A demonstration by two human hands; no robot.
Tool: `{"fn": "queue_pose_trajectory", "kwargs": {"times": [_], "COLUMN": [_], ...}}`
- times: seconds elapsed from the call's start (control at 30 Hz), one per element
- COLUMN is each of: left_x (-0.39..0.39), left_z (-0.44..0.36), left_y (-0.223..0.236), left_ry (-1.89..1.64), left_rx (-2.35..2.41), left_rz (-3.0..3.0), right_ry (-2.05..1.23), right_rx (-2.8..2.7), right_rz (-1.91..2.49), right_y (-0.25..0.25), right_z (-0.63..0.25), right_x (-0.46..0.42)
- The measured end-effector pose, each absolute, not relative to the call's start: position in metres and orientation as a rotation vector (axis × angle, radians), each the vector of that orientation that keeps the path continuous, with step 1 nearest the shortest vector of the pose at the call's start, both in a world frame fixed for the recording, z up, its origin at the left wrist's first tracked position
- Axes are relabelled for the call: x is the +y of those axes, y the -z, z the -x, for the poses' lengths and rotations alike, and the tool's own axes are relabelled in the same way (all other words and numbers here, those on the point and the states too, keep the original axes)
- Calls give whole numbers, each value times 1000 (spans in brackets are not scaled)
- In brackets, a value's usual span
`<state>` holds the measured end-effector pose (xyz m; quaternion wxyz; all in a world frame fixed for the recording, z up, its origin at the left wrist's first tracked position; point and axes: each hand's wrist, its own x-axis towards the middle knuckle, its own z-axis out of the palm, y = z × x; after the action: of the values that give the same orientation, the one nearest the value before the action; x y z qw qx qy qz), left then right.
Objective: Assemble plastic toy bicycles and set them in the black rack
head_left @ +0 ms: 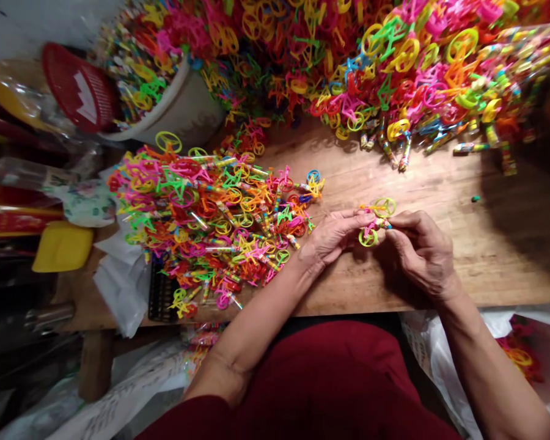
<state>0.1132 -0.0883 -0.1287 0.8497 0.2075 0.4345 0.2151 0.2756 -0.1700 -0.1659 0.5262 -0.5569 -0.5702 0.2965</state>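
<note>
Over the wooden table, both hands meet at a small plastic toy bicycle [370,231] with a pink frame and yellow-green wheels. My left hand [332,235] grips it from the left, fingers closed around its orange and pink parts. From the right, my right hand [424,253] pinches the end of a short, thin candy tube [384,224] with a colourful wrapper, beside the bicycle. Whether tube and bicycle are joined is hidden by the fingers. Left of my left hand lies a pile of similar toy bicycles with tubes [229,214].
A large heap of colourful plastic bicycle parts [302,55] covers the back. At the back left, a white bucket [187,104] holds more pieces, with a red basket [80,85] beside it. A tiny green piece [475,198] lies on the wooden table [495,256]. White bags hang below the front edge.
</note>
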Motion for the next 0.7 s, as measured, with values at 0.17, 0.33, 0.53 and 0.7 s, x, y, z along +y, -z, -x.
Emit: {"fn": "queue_pose_trajectory", "kwargs": {"times": [0.17, 0.33, 0.53, 0.7], "left_x": [-97, -102, -87, -64], "left_z": [-115, -119, -89, -37], "left_y": [124, 128, 113, 55], "left_ry": [-563, -503, -553, -526], "left_rx": [984, 977, 1122, 1657], "left_rz": [-559, -576, -947, -1877], "right_ry": [-592, -455, -520, -503], "right_rx": [-1536, -1595, -1580, -1568], "right_rz": [1385, 1401, 1313, 1324], "right_y": [153, 152, 145, 151], "right_z": [-279, -276, -256, -262], "right_x": [-170, -175, -170, -161]}}
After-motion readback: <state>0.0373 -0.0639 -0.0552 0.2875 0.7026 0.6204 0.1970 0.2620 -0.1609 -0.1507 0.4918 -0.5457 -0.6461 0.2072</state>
